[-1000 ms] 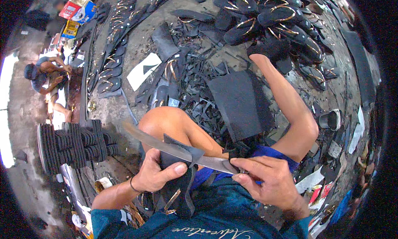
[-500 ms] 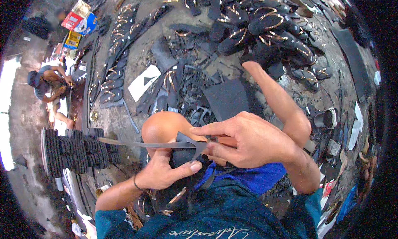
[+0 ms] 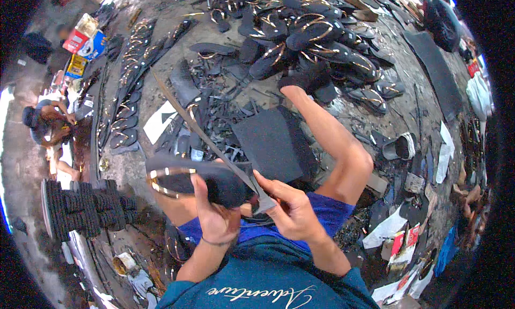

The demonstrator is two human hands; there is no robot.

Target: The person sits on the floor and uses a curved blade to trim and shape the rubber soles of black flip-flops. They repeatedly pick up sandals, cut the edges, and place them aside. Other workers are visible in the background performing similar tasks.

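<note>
My left hand [image 3: 218,224] holds a black sandal [image 3: 222,185] with a gold-banded strap, its thumb raised at the near side and its fingers mostly hidden. Just to the right, my right hand [image 3: 294,210] pinches the wide grey end of a long thin strip [image 3: 210,139] between thumb and fingers. This strip slants up and left, past the sandal's right end, and narrows to a brownish tip. Whether it is a blade or cut material I cannot tell.
Many black sandals [image 3: 316,35] lie heaped at the far side, with more in rows at left. A dark sheet [image 3: 265,142] and scraps cover the floor ahead. Stacked black pieces [image 3: 88,210] stand at left. Another person [image 3: 51,121] sits beyond. A white-rimmed cup [image 3: 403,146] is at right.
The strip has swung from nearly level to a steep slant. The sandal has come out in front of my left hand, and my right hand has moved lower. My view has shifted right.
</note>
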